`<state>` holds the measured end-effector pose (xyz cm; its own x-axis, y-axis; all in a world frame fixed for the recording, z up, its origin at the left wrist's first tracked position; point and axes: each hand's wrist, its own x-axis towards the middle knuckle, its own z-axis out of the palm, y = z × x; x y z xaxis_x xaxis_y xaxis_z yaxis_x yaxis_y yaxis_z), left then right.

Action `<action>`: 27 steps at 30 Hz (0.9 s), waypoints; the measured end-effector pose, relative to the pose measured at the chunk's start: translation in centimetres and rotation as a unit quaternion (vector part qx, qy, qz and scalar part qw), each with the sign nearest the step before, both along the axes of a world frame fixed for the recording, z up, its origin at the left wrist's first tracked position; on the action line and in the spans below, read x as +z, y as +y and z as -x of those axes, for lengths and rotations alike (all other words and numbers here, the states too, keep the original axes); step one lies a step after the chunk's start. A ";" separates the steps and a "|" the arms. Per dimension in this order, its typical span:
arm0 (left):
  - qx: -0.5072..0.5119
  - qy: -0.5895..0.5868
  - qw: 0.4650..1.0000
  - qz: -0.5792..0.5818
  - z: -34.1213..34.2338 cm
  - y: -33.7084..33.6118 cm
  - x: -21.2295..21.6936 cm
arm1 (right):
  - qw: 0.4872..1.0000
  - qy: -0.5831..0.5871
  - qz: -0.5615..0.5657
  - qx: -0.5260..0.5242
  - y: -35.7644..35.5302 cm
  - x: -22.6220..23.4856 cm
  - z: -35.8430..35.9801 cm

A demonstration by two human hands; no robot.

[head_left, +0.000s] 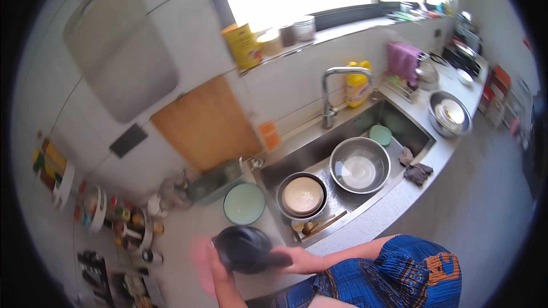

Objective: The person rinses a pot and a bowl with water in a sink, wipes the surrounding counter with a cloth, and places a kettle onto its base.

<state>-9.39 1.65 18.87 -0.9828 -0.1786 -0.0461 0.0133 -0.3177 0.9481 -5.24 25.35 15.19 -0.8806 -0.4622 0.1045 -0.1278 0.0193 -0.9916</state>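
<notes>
A black pan (244, 246) with a short dark handle is held above the counter, left of the sink, blurred by motion. My right hand (297, 259) is closed round the handle's end. On the pan's left side, my left hand (220, 271) grips near the rim; its fingers are partly hidden. Something pink (201, 259) shows beside that hand, too smeared to name. Just beyond the pan, a pale green bowl (244, 204) rests on the counter.
In the steel sink (302, 169) stand a large metal basin (359, 165), a pot with beige bowls (302, 195) and chopsticks (325, 223). A tap (328, 100) rises behind. Grey cloths (418, 173) lie at the edge. A bowl of dishes (450, 113) stands farther right.
</notes>
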 end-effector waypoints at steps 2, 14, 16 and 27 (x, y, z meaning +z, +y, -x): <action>0.045 0.004 0.999 -0.015 -2.0 0.1 -1.0 | 0.999 -0.032 -0.015 -0.003 0.6 0.7 0.0; 0.301 0.026 0.947 0.108 -20.9 6.3 3.8 | 0.963 -0.092 -0.002 0.252 2.0 1.0 0.4; 0.343 0.021 0.931 0.127 -24.5 7.6 5.0 | 0.947 -0.089 0.005 0.310 1.1 2.5 -0.8; 0.585 0.023 0.798 0.143 -47.4 11.4 5.2 | 0.824 -0.030 0.011 0.565 -8.9 5.3 -17.4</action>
<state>37.97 13.03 24.06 -0.1356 -0.9720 0.1921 0.1789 0.1666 0.9697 12.19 16.42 20.54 0.1081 -0.9896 0.0950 -0.0019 -0.0958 -0.9954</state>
